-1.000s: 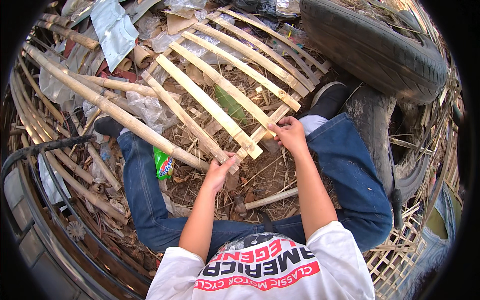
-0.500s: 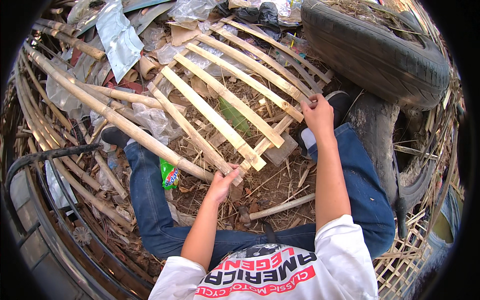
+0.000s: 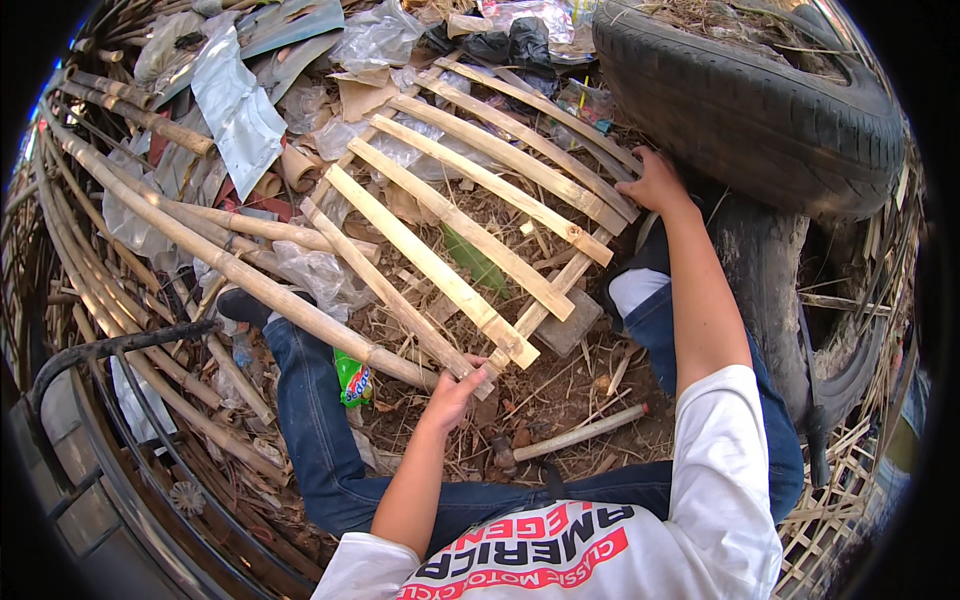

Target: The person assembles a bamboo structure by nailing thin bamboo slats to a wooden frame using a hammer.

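Bamboo slat frame lies in front of the person, between the bent legs, pale slats set side by side over cross strips, with litter and dry soil showing through the gaps. Left hand pinches the near corner, thumb on top, where a slat end meets a cross strip. Right hand is at the far right corner, thumb and fingers about the slat ends; can't tell whether it's closed on them. Grey block sits by the right-side slat ends, partly under the frame. Hammer lies on the ground near the lap, handle pointing right. Long bamboo pole runs in from upper left toward the left hand; green packet just beside it. Big tire upper right, near the right hand.
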A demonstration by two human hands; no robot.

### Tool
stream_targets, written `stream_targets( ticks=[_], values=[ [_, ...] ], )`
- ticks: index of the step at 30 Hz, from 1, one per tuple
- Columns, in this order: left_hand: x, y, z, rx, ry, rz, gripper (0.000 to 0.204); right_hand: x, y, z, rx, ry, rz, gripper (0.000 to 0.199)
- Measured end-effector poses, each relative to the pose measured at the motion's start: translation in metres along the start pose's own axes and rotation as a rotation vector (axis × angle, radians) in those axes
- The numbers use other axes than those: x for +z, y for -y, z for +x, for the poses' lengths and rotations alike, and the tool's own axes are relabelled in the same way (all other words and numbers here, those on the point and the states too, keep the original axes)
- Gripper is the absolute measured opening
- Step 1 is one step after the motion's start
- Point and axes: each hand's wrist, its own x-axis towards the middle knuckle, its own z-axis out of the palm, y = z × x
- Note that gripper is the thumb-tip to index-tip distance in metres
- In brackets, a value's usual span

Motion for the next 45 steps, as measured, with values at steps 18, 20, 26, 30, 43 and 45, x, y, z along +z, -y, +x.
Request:
stream_targets(
  ticks=[18,20,26,30,43,45],
  values=[
    [-0.006,0.004,0.001,-0.011,0.005,-0.031,0.033,-0.009,0.007,-0.012,-0.058,0.004,-0.239,0.035],
    [-0.005,0.004,0.002,0.013,0.009,-0.024,0.033,-0.013,0.0,-0.013,-0.1,0.07,-0.108,0.041],
    [0.002,0.002,0.003,0.032,0.005,0.025,0.031,-0.013,-0.01,-0.023,-0.105,-0.048,-0.147,0.039],
    [0.003,-0.001,0.002,0.051,-0.01,0.077,0.031,-0.011,0.0,-0.027,-0.071,-0.028,-0.187,0.045],
    [-0.002,0.017,0.008,-0.005,0.075,-0.15,0.042,0.024,0.087,-0.183,-0.029,-0.149,0.452,0.026],
    [-0.002,0.016,0.009,-0.033,0.094,-0.176,0.038,0.046,0.105,-0.23,0.109,-0.082,0.64,0.029]
  ],
)
